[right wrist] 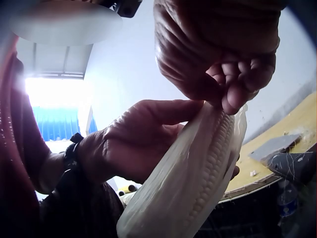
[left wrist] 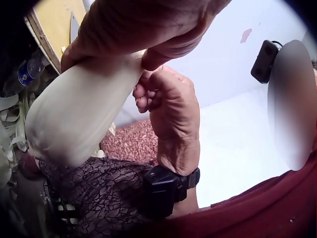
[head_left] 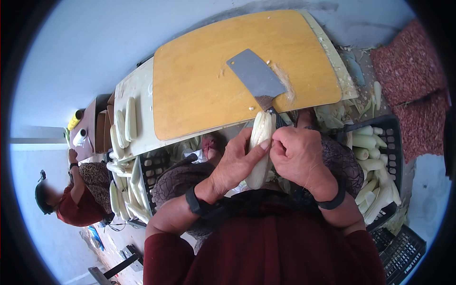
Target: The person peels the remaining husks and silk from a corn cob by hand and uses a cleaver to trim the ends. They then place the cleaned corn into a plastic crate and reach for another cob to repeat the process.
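Note:
An ear of corn [head_left: 262,127] stands tilted in front of the person's chest. The left hand [head_left: 232,164] grips it around the side, thumb across its front. Pale husk wraps most of the ear; a strip of bare kernels [right wrist: 208,168] shows in the right wrist view. At the ear's tip end, the right hand [head_left: 302,156] has its fingers curled, thumb and forefinger pinching at the husk edge; whatever lies between the fingertips is hidden. Just beyond the ear, a cleaver [head_left: 256,73] lies on the yellow cutting board [head_left: 199,90], its dark handle toward the hands.
Black crates [head_left: 393,142] of corn stand at both sides. Several ears [head_left: 130,118] lie on the table's left end. Red mesh sacks [head_left: 408,66] are piled at the far right. Another person [head_left: 78,199] is at the left. Loose silk [head_left: 285,78] lies beside the cleaver.

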